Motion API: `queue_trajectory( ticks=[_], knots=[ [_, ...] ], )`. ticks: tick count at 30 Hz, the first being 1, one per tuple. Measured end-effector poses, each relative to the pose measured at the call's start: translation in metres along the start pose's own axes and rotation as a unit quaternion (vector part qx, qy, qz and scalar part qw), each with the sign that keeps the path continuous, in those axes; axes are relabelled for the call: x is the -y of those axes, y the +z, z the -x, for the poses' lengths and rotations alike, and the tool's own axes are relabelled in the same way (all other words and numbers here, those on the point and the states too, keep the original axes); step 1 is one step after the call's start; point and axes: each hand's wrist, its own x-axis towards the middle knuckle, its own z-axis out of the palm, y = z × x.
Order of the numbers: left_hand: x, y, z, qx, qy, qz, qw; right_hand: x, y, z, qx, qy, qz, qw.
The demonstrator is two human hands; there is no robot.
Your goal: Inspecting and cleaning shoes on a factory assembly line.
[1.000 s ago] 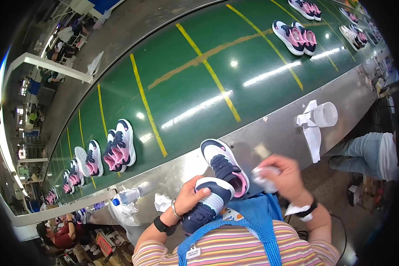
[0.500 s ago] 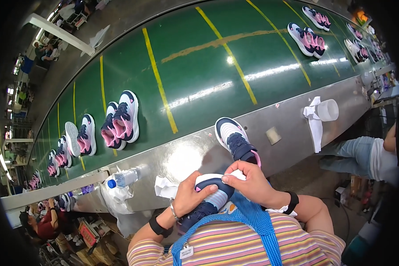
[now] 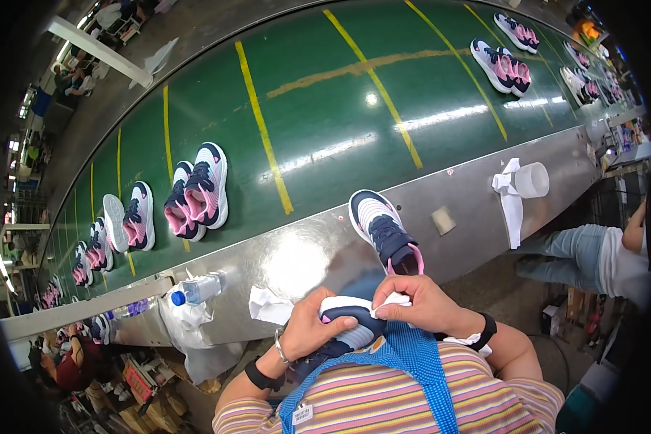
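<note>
Close to my body, my left hand [image 3: 315,327] grips a navy and pale-striped sneaker [image 3: 356,337], its thumb across the upper and its white sole edge facing up and away. My right hand [image 3: 421,307] pinches a small white cloth or paper [image 3: 392,301] against the sole edge near the toe. Part of the heel is hidden behind my left wrist and the blue checked apron [image 3: 424,367]. Just beyond my hands, a second sneaker [image 3: 383,228] with pink lining rests on the metal ledge, toe pointing away.
The metal ledge [image 3: 325,246] borders a green conveyor belt [image 3: 318,108] with several sneakers, including a pair [image 3: 208,184] on the left. Crumpled white paper [image 3: 269,306], a blue-capped bottle [image 3: 197,290], a yellowish block [image 3: 443,220] and a translucent cup [image 3: 532,180] lie along the ledge. Another person stands at right.
The held sneaker has tipped, so its upper shows less. My right hand has shifted slightly right and nearer me, with the white cloth or paper still pinched. My left hand keeps its grip.
</note>
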Motion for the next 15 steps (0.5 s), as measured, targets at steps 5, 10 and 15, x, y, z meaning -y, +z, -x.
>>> queue_trajectory(
  ticks=[5, 10, 15],
  knots=[
    [0.001, 0.002, 0.002, 0.020, 0.010, -0.036, 0.999, -0.004, 0.003, 0.015, -0.022, -0.002, 0.048, 0.999],
    [0.003, 0.000, 0.003, 0.005, 0.003, -0.017, 1.000, -0.002, 0.010, 0.017, -0.057, 0.018, 0.006, 0.998],
    [0.000, 0.003, 0.004, 0.006, -0.010, -0.017, 1.000, 0.003, 0.017, 0.010, -0.088, 0.053, 0.005, 0.995]
  ],
)
